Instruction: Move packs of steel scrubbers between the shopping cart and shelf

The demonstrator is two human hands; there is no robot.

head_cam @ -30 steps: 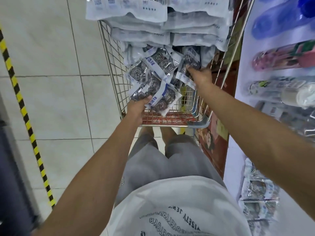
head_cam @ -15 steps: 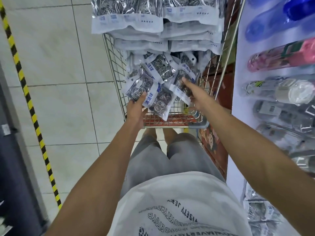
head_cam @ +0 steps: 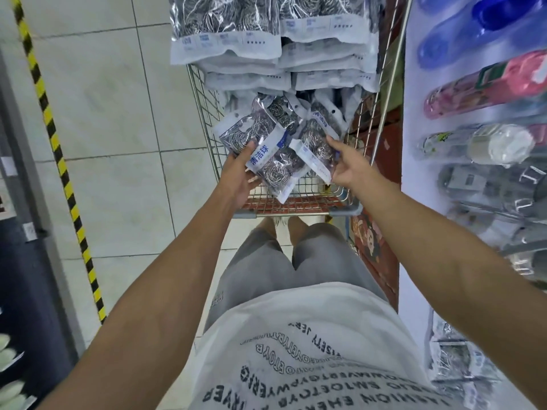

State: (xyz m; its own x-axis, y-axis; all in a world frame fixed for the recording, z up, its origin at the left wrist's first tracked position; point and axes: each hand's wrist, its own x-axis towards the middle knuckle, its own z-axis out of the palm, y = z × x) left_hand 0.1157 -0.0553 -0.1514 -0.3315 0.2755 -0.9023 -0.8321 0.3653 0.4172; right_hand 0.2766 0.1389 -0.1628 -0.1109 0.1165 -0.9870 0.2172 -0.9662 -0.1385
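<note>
Left hand (head_cam: pixel 236 176) grasps a fan of scrubber packs (head_cam: pixel 268 143), now lifted clear above the near end of the shopping cart (head_cam: pixel 299 207). Right hand (head_cam: pixel 349 167) has slid nearer, pinching one pack (head_cam: pixel 315 149) by its edge. Likely bound for the shelf (head_cam: pixel 461 359) on the right.

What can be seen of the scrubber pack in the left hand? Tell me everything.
The scrubber pack is a clear, shiny plastic bag of coiled steel scrubbers with a white-and-blue printed band across it. It is tilted, raised over the near end of the wire cart. The left hand grips its lower left edge, thumb on top; a second pack overlaps its right side.
</note>
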